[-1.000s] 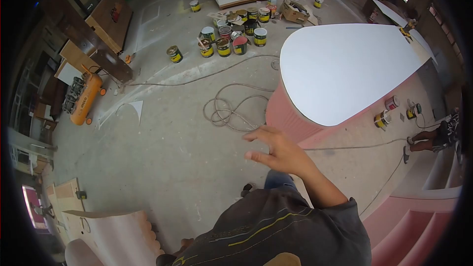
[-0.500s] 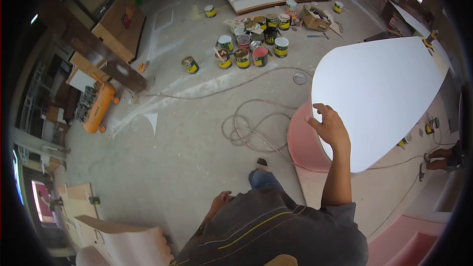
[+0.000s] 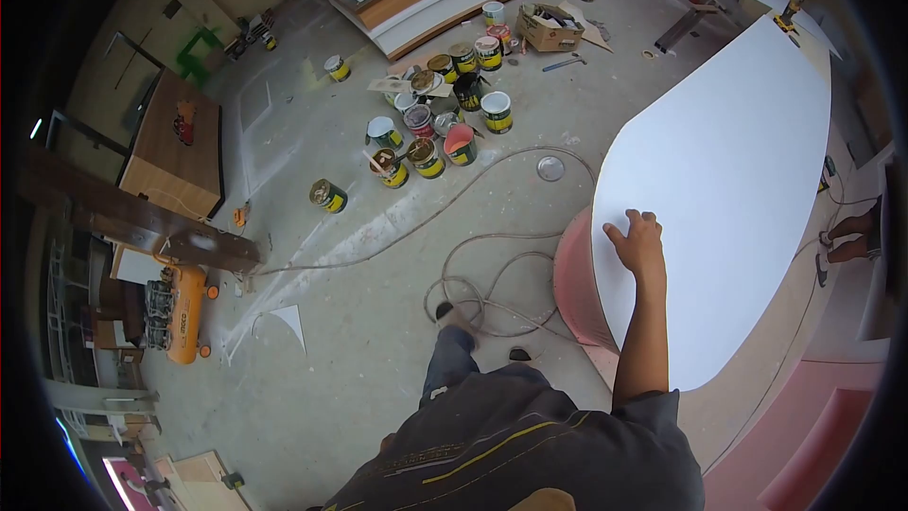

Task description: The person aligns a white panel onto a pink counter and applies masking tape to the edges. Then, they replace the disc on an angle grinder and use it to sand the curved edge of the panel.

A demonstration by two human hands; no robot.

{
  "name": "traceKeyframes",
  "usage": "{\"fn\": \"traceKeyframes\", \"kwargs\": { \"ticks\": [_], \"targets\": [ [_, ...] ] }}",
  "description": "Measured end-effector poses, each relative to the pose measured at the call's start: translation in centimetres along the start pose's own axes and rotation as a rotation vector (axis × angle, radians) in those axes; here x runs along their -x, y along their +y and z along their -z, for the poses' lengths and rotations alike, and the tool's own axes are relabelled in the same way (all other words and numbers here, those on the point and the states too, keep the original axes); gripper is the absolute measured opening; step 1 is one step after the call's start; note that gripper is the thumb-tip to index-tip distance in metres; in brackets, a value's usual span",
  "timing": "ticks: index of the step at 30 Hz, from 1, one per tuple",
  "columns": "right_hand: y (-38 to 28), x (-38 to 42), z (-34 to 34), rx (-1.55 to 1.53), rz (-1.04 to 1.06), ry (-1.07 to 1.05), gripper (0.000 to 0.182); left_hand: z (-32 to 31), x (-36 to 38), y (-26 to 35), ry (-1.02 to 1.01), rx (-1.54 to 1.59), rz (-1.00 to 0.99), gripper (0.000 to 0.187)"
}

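My right hand (image 3: 638,244) is over the large white panel (image 3: 728,170), near its left edge. Its fingers are spread and slightly bent, thumb apart, with nothing gripped. The panel has a rounded outline and lies on top of a pink curved base (image 3: 575,274), whose side shows below the panel's left edge. A yellow-and-black tool (image 3: 787,14) rests at the panel's far end. My left hand is hidden beside my body.
A hose (image 3: 501,237) lies coiled on the floor by my feet. Several paint cans (image 3: 427,159) stand ahead, near a cardboard box (image 3: 550,30). An orange compressor (image 3: 187,314) is at left beside a post (image 3: 180,232). A person's legs (image 3: 851,232) show at right.
My view has turned and I have stepped forward, with both feet now showing. My right hand has moved from the panel's edge further onto its surface. My left hand has dropped from sight.
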State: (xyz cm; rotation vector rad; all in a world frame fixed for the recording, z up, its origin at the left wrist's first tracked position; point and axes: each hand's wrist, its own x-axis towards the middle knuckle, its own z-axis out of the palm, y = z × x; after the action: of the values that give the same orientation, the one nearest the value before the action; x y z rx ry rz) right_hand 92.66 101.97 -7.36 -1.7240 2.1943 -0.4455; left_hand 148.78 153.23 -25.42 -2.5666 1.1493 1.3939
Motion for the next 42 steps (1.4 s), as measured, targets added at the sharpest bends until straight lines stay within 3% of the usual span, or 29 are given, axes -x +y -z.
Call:
{"fn": "traceKeyframes", "kwargs": {
  "ticks": [3, 10, 16, 18, 21, 22, 24, 25, 27, 29, 31, 33, 37, 39, 40, 42],
  "targets": [
    [0.0, -0.6, -0.6, -0.017, -0.152, -0.087, 0.062, 3.3, -6.5, 6.1, -0.037, 0.094, -0.087, 0.022],
    [-2.2, -1.2, -2.0, 0.096, -0.337, 0.126, 0.054, 14.3, -26.6, 16.5, -0.211, -0.044, -0.328, 0.02],
    [-3.4, -1.7, -4.4, 0.08, -0.518, 0.337, 0.043, 25.6, -39.9, 23.2, -0.217, -0.061, -0.425, 0.018],
    [-4.0, -2.1, -4.9, 0.097, -0.574, 0.344, 0.041, 27.7, -43.1, 24.3, -0.183, -0.13, -0.628, 0.018],
    [-3.2, -2.7, -5.7, 0.112, -0.602, 0.36, 0.042, 29.1, -47.3, 27.3, -0.038, -0.758, -1.209, 0.015],
    [-3.6, -2.7, -5.5, 0.119, -0.611, 0.371, 0.042, 29.0, -48.3, 27.7, -0.02, -0.863, -1.25, 0.014],
    [-3.6, -2.2, -5.8, 0.126, -0.6, 0.388, 0.041, 28.4, -46.9, 30.4, -0.385, -0.207, -0.635, 0.02],
    [-3.6, -2.5, -5.8, 0.105, -0.606, 0.399, 0.04, 28.3, -45.5, 32.5, -0.391, 0.109, -0.347, 0.023],
    [-4.1, -2.4, -5.7, 0.106, -0.614, 0.388, 0.041, 29.1, -44.1, 35.0, -0.392, 0.12, -0.25, 0.026],
    [-4.2, -2.4, -5.7, 0.106, -0.627, 0.395, 0.042, 29.1, -45.0, 36.7, -0.468, 0.059, -0.422, 0.031],
    [-4.2, -2.2, -5.8, 0.092, -0.615, 0.413, 0.043, 29.7, -46.1, 38.2, -0.509, 0.052, -0.355, 0.036],
    [-4.0, -2.0, -6.0, 0.096, -0.621, 0.423, 0.042, 30.4, -47.5, 39.4, -0.441, -0.124, -0.456, 0.034],
    [-4.0, -2.4, -6.9, 0.026, -0.691, 0.52, 0.04, 33.0, -51.3, 41.5, -0.443, -0.155, -0.487, 0.034],
    [-4.6, -3.2, -6.7, 0.007, -0.745, 0.562, 0.039, 33.4, -55.4, 40.4, -0.445, -0.151, -0.635, 0.027],
    [-5.8, -4.2, -6.0, 0.088, -0.895, 0.508, 0.039, 33.7, -57.0, 40.5, -0.448, -0.151, -0.689, 0.025],
    [-5.0, -6.2, -5.4, 0.186, -1.098, 0.443, 0.041, 34.6, -59.4, 42.6, -0.482, -0.465, -0.79, 0.018]
  ]
}}
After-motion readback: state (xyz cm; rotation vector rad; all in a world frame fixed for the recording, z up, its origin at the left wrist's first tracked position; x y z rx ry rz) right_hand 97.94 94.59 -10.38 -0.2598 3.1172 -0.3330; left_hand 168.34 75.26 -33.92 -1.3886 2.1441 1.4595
